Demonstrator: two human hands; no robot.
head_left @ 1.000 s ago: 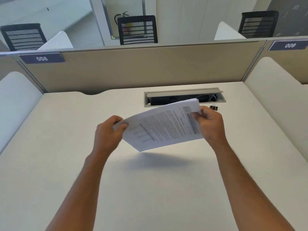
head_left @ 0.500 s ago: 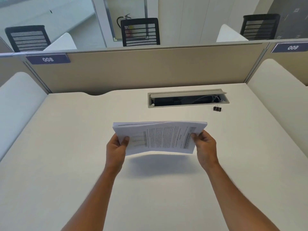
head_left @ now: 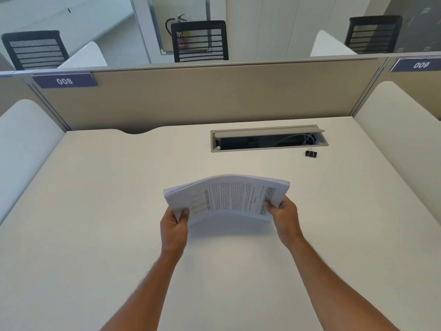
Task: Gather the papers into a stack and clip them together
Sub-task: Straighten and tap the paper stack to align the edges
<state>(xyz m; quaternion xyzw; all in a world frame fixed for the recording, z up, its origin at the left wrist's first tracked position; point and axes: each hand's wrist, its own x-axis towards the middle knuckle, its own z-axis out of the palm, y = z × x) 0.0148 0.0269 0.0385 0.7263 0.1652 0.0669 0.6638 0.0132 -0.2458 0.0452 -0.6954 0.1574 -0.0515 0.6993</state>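
A stack of printed white papers [head_left: 229, 198] is held over the middle of the white desk [head_left: 95, 211], arched upward in its centre. My left hand [head_left: 173, 229] grips its left end and my right hand [head_left: 285, 217] grips its right end, thumbs on top. The lower edge of the stack is close to the desk surface; whether it touches is unclear. A small black binder clip [head_left: 311, 153] lies on the desk to the far right, well apart from both hands.
An open cable tray [head_left: 267, 140] with wires is sunk into the desk behind the papers, just left of the clip. Beige partition walls [head_left: 214, 96] close the back, and white side panels [head_left: 401, 144] flank the desk. Chairs stand beyond.
The papers came down from a tilted hold in the air toward the desk and closer to me. They now bow upward between the hands, and the clip has come into full sight.
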